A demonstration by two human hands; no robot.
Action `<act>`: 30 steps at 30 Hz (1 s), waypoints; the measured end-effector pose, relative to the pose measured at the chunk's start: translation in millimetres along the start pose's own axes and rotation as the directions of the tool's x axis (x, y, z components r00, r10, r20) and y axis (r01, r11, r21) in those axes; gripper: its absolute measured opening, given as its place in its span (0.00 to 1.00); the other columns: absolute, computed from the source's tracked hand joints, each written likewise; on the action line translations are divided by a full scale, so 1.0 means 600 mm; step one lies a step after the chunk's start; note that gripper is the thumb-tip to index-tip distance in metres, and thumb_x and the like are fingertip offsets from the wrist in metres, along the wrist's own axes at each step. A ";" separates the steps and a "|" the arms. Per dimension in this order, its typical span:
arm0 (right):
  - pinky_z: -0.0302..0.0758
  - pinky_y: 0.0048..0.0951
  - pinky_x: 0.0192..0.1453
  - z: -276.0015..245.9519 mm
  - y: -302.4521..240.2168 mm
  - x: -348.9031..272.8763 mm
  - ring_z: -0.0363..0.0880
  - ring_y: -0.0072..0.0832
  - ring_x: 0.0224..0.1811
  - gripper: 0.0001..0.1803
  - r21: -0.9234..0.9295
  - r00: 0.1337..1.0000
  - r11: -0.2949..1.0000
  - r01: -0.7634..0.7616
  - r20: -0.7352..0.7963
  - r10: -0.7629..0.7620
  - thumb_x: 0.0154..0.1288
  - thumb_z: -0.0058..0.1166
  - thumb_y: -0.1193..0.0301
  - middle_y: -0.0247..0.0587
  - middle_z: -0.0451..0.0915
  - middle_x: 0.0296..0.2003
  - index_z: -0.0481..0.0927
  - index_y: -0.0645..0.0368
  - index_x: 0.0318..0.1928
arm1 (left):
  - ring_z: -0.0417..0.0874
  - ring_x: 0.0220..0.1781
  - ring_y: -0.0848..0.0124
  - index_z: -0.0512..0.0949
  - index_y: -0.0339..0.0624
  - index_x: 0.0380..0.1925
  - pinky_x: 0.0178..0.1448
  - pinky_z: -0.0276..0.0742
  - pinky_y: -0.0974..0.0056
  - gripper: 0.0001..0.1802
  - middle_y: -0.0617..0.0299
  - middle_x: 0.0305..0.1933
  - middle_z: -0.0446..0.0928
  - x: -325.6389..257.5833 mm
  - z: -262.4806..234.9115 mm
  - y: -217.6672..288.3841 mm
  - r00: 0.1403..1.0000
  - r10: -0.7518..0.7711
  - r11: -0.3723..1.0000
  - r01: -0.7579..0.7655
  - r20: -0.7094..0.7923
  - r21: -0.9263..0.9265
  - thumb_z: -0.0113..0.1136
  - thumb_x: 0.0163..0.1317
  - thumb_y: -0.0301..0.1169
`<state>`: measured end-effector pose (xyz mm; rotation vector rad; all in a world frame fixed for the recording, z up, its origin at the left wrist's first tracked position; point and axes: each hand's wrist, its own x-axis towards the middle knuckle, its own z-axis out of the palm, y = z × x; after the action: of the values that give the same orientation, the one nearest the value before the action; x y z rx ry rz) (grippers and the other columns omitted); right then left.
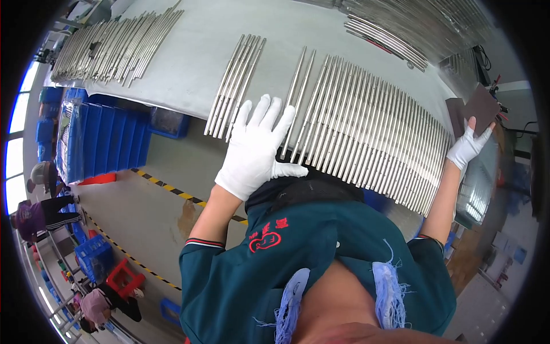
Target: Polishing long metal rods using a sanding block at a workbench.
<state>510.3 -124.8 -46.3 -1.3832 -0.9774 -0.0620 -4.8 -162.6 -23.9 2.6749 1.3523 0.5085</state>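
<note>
My left hand (256,148), in a white glove, lies open with fingers spread over the near ends of several slim metal rods. A small group of these rods (235,80) lies at its fingertips, and two rods (295,86) lie just right of it. A long row of shiny rods (372,126) fills the table edge between my hands. At the far right, my right hand (465,150), gloved with bare fingertips showing, grips the lower edge of a dark brown sheet (480,108). Its palm side is hidden.
More rods (117,49) lie at the table's far left, and a stack of wrapped rods (412,26) sits at the back right. Blue bins (109,137) stand below the table on the left. Two people (37,221) are farther off beyond striped floor tape (172,189).
</note>
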 end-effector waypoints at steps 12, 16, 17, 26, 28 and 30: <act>0.79 0.40 0.69 0.000 0.000 0.000 0.77 0.35 0.64 0.42 -0.037 1.000 0.999 0.008 0.010 -0.008 0.74 0.63 0.70 0.50 0.70 0.69 0.54 0.60 0.80 | 0.71 0.73 0.47 0.71 0.43 0.68 0.77 0.57 0.34 0.63 0.47 0.65 0.74 0.020 0.010 0.013 0.998 0.059 0.998 -0.058 0.025 -0.038 0.69 0.33 0.72; 0.78 0.38 0.69 -0.003 0.002 -0.001 0.77 0.35 0.63 0.42 -0.052 1.000 0.999 0.012 0.009 -0.011 0.74 0.63 0.69 0.50 0.71 0.69 0.54 0.60 0.80 | 0.72 0.73 0.49 0.71 0.47 0.68 0.77 0.57 0.34 0.62 0.48 0.65 0.74 0.021 0.011 0.011 0.998 0.049 0.998 -0.048 0.030 -0.039 0.70 0.32 0.71; 0.77 0.37 0.69 -0.003 0.003 0.000 0.77 0.35 0.63 0.42 -0.087 1.000 0.996 0.024 0.012 -0.023 0.74 0.63 0.69 0.51 0.71 0.69 0.54 0.60 0.80 | 0.72 0.73 0.49 0.72 0.48 0.69 0.77 0.57 0.35 0.62 0.48 0.65 0.73 0.020 0.012 0.012 0.999 0.044 0.998 -0.043 0.029 -0.042 0.70 0.33 0.71; 0.73 0.36 0.72 0.005 -0.008 -0.004 0.76 0.34 0.65 0.42 0.005 1.000 1.000 0.022 -0.003 -0.022 0.73 0.64 0.69 0.49 0.70 0.71 0.55 0.59 0.80 | 0.74 0.72 0.54 0.74 0.51 0.68 0.76 0.63 0.44 0.45 0.52 0.66 0.75 -0.006 0.018 0.001 0.996 0.087 0.996 -0.087 -0.002 -0.004 0.74 0.42 0.31; 0.72 0.36 0.72 0.007 -0.022 -0.008 0.75 0.33 0.66 0.42 -0.080 0.998 0.995 0.059 0.029 -0.057 0.73 0.64 0.69 0.48 0.69 0.71 0.56 0.59 0.80 | 0.75 0.71 0.55 0.75 0.52 0.66 0.75 0.65 0.44 0.41 0.54 0.64 0.76 -0.006 0.022 -0.003 0.994 0.100 0.995 -0.100 -0.031 0.014 0.72 0.46 0.32; 0.71 0.36 0.73 0.021 -0.052 -0.016 0.74 0.33 0.67 0.41 -0.162 0.994 0.982 0.102 0.065 -0.092 0.74 0.63 0.69 0.46 0.68 0.72 0.56 0.58 0.80 | 0.76 0.69 0.57 0.76 0.52 0.64 0.73 0.67 0.45 0.37 0.55 0.61 0.78 -0.007 0.027 -0.005 0.991 0.114 0.993 -0.112 -0.063 0.032 0.70 0.49 0.33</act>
<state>479.8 -127.2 -29.3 -1.4945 -1.1073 -0.1807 -3.7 -163.2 -40.5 2.7936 1.2374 0.5967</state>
